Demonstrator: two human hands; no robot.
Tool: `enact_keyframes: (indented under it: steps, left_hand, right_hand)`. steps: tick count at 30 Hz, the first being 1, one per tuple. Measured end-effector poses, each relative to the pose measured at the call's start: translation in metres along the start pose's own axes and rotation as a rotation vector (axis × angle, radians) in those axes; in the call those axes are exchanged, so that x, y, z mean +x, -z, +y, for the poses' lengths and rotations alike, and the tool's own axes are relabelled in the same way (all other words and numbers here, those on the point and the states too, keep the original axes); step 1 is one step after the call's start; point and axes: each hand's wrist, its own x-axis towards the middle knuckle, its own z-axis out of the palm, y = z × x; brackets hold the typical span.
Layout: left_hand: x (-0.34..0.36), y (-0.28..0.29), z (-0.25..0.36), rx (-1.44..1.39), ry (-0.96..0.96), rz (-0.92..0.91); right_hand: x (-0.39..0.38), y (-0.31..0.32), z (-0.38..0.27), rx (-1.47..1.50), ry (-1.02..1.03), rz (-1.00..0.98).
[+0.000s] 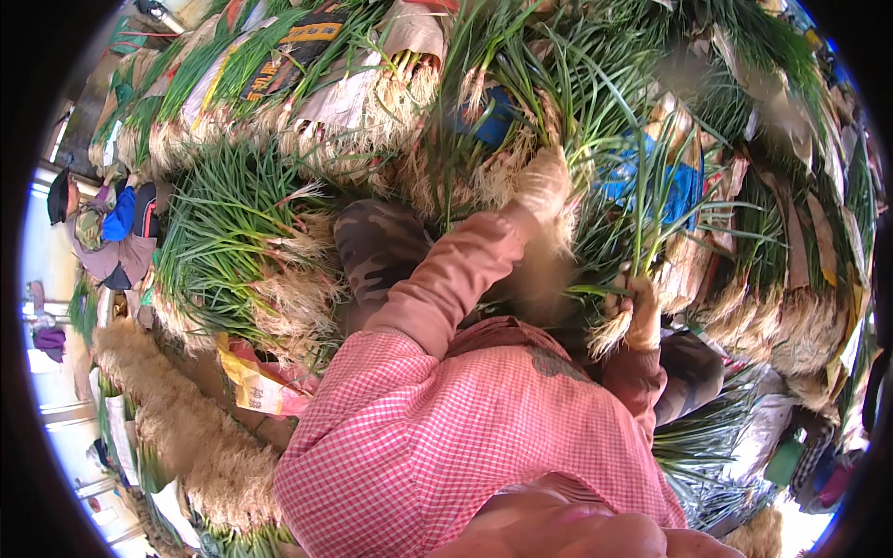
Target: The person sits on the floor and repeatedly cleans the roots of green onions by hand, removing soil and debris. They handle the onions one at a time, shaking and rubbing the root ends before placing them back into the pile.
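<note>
One small bunch of green-leaved, white-stemmed onions with straggly pale roots (pixel 610 325) shows in the head view, gripped by the right hand (pixel 643 314), whose fingers curl around the stems just above the roots. Farther forward and to the left, the left hand (pixel 541 186) rests against a thick pile of green onions with tangled beige roots (pixel 493 172); its fingers are hidden and blurred, so I cannot tell whether it is closed. Bright blue crinkled plastic sheeting (pixel 684 191) lies beyond the right hand, among the leaves. Near the left camouflage-patterned trouser knee (pixel 377 244) sits a loose heap of long-leaved green onions (pixel 228 228), its roots toward the knee. Below that heap lies a yellow and pink printed plastic bag (pixel 259 381), beside a long row of densely packed tan roots (pixel 191 418).
</note>
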Motion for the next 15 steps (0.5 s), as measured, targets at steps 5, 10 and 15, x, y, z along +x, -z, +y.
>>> enact_keyframes:
  steps: [5, 10, 15]
  left_hand:
    - [-0.053, 0.038, -0.045, -0.559, -0.208, 0.04]
    - [-0.082, 0.107, -0.083, -0.62, -1.064, -0.922]
    - [0.003, 0.048, -0.055, -0.841, -0.036, -0.351]
  right_hand:
    - [-0.016, 0.024, -0.009, 0.022, 0.114, 0.124]
    - [-0.01, 0.024, -0.024, 0.022, 0.086, 0.193]
    - [-0.006, -0.008, -0.031, 0.043, 0.205, 0.053]
